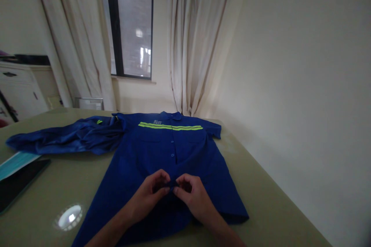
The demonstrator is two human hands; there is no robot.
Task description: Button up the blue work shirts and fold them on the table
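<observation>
A blue short-sleeved shirt (150,150) lies spread out with its collar at the far end and a yellow-green stripe across the chest. Two buttons show down its front. Over the lower middle of the shirt, my left hand (152,191) pinches the front fabric between thumb and fingers. My right hand (193,193) faces it from the right, fingertips nearly meeting the left ones, also pinching the cloth. Any button between the fingertips is too small and dark to make out.
The shirt rests on a greenish table (257,200). A crumpled blue garment (72,137) lies at the left, with a light blue item (17,162) and a dark flat device (20,185) nearer. A wall runs along the right edge; curtains and a window stand behind.
</observation>
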